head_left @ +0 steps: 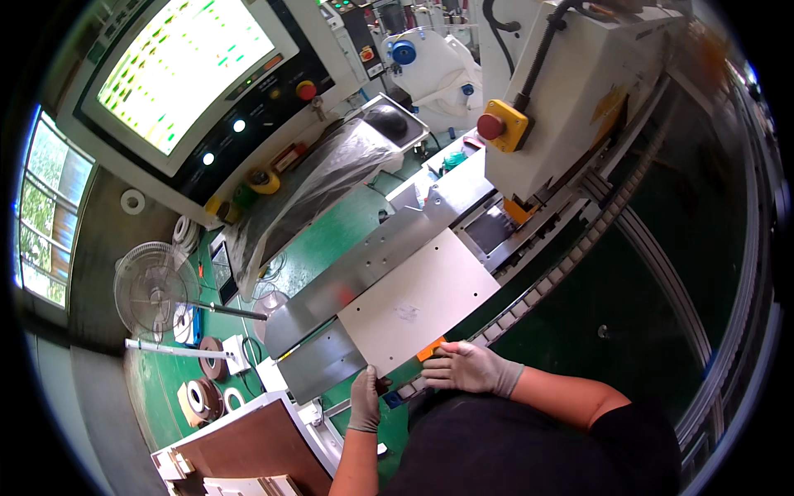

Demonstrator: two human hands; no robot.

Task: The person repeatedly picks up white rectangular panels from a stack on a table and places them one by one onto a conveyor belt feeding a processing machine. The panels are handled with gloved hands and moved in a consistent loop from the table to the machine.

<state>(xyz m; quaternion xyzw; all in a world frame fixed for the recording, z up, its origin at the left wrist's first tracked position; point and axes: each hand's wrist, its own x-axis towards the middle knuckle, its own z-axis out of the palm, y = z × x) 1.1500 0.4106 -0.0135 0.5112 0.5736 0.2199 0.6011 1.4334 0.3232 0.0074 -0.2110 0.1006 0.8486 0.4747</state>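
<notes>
A flat cream-white panel [418, 281] with small dark holes near its corners lies slanted on a grey metal plate [318, 355]. A faint mark shows near its middle. At its nearest corner my left hand [364, 403], in a pale grey glove, pinches the edge, thumb on top and fingers partly hidden below. My right hand [473, 369], also gloved, is beside the panel's near edge with its fingers stretched out to the left and nothing visible in them. Just beyond those fingertips is an orange block [431, 349] at the panel's edge.
A white machine head with a red stop button [491, 126] stands at right, above a rail and cable chain [571, 258]. At upper left is a lit screen [186, 70]. A fan [155, 285], tape rolls [204, 397] and plastic-covered equipment [318, 178] stand around the green surface.
</notes>
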